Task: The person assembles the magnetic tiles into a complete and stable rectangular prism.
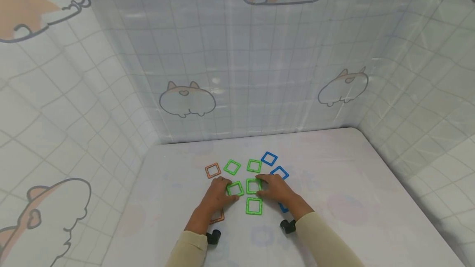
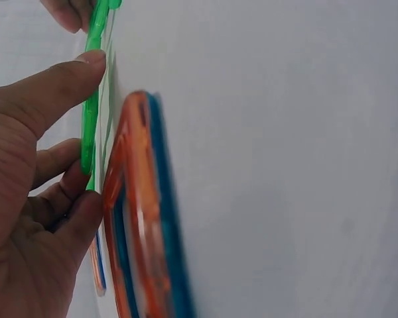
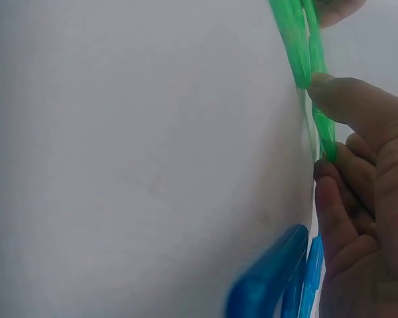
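Observation:
My left hand (image 1: 217, 196) holds a green square magnetic tile (image 1: 241, 188) by its edges, between thumb and fingers, turned slightly askew. Opposite it, my right hand (image 1: 276, 188) grips another green tile (image 1: 254, 179), its thumb at the near corner and its fingers at the far one. A narrow gap parts the two tiles in the head view. Just nearer lies a third green tile (image 1: 254, 213), flat on the table. In the left wrist view, the thumb presses the green edge (image 2: 90, 126). The right wrist view shows the thumb against green plastic (image 3: 293, 40).
Farther back lie two more green tiles, one square-on (image 1: 254, 160) and one rotated (image 1: 229, 172). An orange tile (image 1: 212, 165) is at back left, another (image 1: 218, 220) partly under the left wrist. Blue tiles (image 1: 266, 163) lie right, one (image 1: 283, 208) mostly hidden by the right forearm.

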